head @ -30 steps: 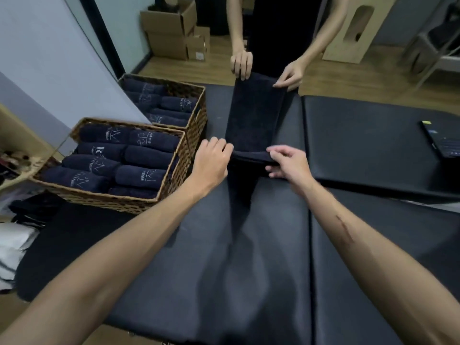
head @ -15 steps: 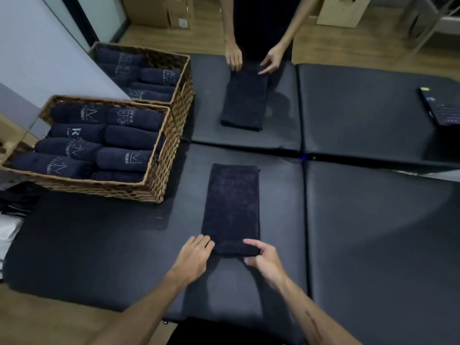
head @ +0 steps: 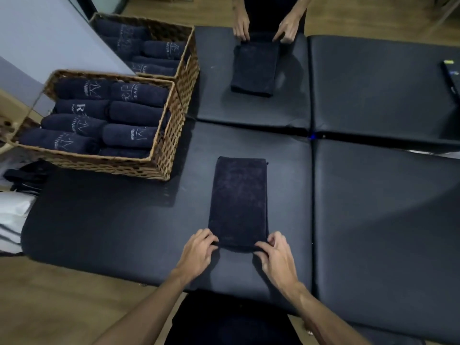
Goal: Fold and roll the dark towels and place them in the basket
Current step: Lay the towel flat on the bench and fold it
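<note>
- The left hand sits at the near-left corner of the folded towel, fingers curled, their tips on or under the towel's near edge. It looks like a pinch on the hem, though whether the thumb is beneath the cloth cannot be told.
- The right hand mirrors it at the near-right corner, fingers bent over the edge and nipping the cloth. The two hands are apart, with the towel's near edge stretched between them.
- The towel lies flat on the padded table, a long narrow strip running straight away from the hands.
- Handling, as a judgement: terry cloth, soft and limp, light, not fragile. It has no stiffness of its own, so a roll will slacken unless the near edge is turned tight and both corners are carried forward together. The layers may creep sideways, and the smooth padding may let the strip slide ahead of the hands.
- The best hold is where the hands are now: the two near corners, then palms over the growing roll.
- Beyond the left hand and further left stands the near basket, already packed with rolled towels; free room looks scarce.
- Behind it is a second basket, also holding rolls.
- Farthest, straight ahead, another person's hands hold the far end of another folded towel.
</note>
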